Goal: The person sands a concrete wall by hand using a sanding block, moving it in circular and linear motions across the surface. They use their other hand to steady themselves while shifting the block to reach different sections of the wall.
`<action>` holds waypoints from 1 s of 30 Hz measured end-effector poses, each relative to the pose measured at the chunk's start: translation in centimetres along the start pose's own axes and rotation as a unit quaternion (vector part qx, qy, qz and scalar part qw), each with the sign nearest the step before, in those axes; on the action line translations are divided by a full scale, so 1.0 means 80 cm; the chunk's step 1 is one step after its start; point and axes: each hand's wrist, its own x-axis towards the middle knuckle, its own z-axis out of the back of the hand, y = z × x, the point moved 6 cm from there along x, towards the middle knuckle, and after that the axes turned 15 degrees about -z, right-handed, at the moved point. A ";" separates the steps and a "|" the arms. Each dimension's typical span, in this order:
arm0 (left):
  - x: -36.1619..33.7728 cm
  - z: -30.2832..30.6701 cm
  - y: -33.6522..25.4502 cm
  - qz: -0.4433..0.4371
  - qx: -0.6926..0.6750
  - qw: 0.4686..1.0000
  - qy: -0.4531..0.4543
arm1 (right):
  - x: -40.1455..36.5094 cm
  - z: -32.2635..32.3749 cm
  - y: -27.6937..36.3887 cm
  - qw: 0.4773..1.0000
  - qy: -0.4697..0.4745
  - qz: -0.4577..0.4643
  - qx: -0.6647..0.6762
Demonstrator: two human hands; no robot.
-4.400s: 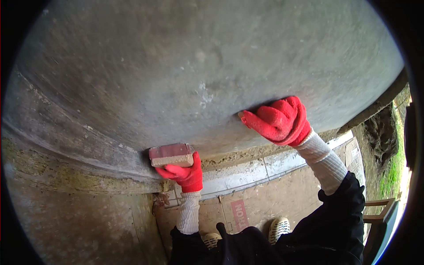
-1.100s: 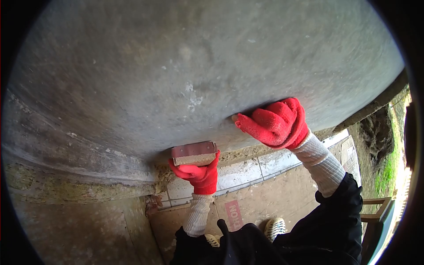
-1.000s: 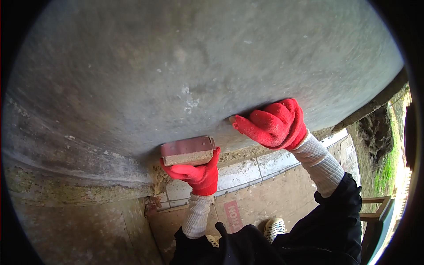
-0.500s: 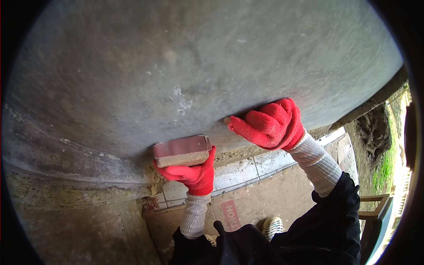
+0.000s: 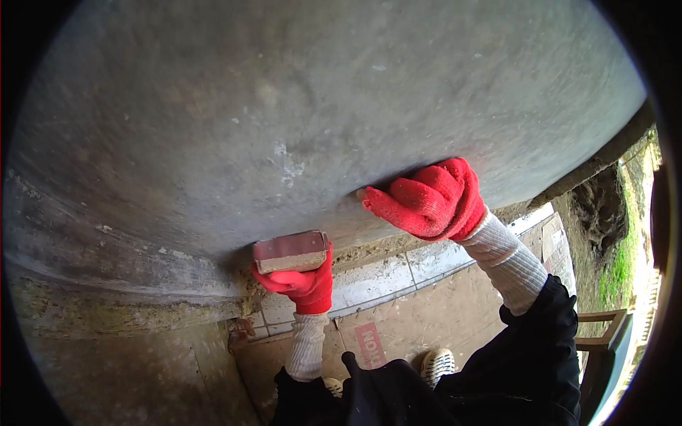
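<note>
My left hand, in a red knitted glove, is closed around a brick-sized block with a dull reddish face and a rough beige side. The block is held up close against the lower part of a grey plastered wall. My right hand, gloved in the same red, rests at the wall higher up and to the right, its fingers curled. A small tan tip shows at the end of its index finger; what the curled fingers hold, if anything, is hidden.
A ledge runs along the wall's foot at left. White tiles border the brown floor covering, which bears a red printed label. My shoe stands on it. At right are a wooden-framed chair and grass.
My left hand has moved slightly down and left with the block, which is now a little lower along the wall. My right hand has hardly shifted.
</note>
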 end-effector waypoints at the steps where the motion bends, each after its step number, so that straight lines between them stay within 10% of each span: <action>1: -0.008 -0.002 0.003 -0.005 -0.021 1.000 0.016 | -0.001 0.001 0.001 1.000 -0.006 0.003 -0.004; 30: 0.063 0.042 -0.007 -0.090 0.204 0.974 -0.040 | -0.001 -0.001 0.001 0.999 -0.047 -0.021 -0.006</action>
